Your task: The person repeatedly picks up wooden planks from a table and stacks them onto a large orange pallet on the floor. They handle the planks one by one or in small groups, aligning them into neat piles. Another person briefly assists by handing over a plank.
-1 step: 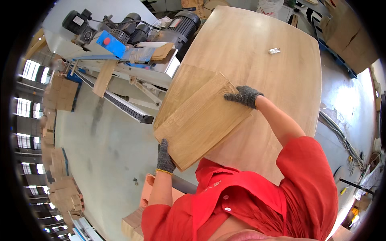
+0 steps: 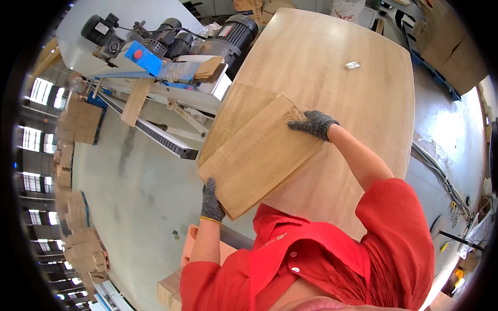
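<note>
I have the wooden board [image 2: 259, 158] gripped at two opposite ends, lying flat on a second, similar panel [image 2: 236, 111] at the near left corner of the big oval desk [image 2: 363, 93]. My left hand [image 2: 211, 202], in a grey knit glove, clamps the near corner, which juts past the desk edge over the concrete floor [image 2: 129, 181]. My right hand [image 2: 313, 124], gloved too, is spread and pressed over the far corner, fingers curled on the edge. The worry, as I judge it: the overhanging corner could tip or slide off if my left grip slackens. The machine [image 2: 171, 52] with its motors and rail stands just beyond, near enough to knock. A small silvery object [image 2: 352, 65] lies well apart.
</note>
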A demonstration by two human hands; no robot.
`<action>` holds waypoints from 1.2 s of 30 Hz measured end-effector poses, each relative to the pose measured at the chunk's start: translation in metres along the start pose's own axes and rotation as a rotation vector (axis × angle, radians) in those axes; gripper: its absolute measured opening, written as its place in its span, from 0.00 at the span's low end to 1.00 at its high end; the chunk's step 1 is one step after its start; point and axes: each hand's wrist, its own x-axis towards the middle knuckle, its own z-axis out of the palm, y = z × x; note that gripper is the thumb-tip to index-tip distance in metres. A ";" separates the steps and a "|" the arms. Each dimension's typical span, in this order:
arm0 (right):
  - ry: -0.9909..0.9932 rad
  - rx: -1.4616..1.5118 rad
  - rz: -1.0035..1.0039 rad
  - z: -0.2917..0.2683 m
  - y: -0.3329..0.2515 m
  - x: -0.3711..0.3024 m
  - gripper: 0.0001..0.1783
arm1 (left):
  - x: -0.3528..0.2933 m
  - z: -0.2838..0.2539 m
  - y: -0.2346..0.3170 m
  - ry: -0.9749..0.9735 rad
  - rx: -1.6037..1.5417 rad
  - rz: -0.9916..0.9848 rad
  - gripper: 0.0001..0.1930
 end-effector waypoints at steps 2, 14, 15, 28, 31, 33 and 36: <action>0.016 0.089 -0.062 0.004 0.011 -0.004 0.45 | 0.005 -0.004 -0.004 0.035 0.059 0.031 0.37; 0.193 0.135 0.028 0.050 0.101 -0.117 0.50 | -0.056 0.025 -0.060 0.079 0.232 0.060 0.34; 0.232 0.174 0.094 0.052 0.111 -0.131 0.50 | -0.062 0.029 -0.066 0.043 0.287 0.090 0.34; 0.525 0.705 0.393 0.071 0.230 -0.279 0.37 | -0.097 0.090 -0.161 -0.175 0.343 -0.067 0.37; 0.557 0.627 0.178 0.068 0.267 -0.287 0.29 | -0.098 0.104 -0.177 -0.144 0.453 0.019 0.40; 0.557 0.327 0.008 0.063 0.289 -0.292 0.24 | -0.100 0.114 -0.185 -0.115 0.511 0.070 0.42; 0.630 0.279 0.114 0.062 0.305 -0.293 0.26 | -0.112 0.138 -0.186 0.095 0.735 0.182 0.45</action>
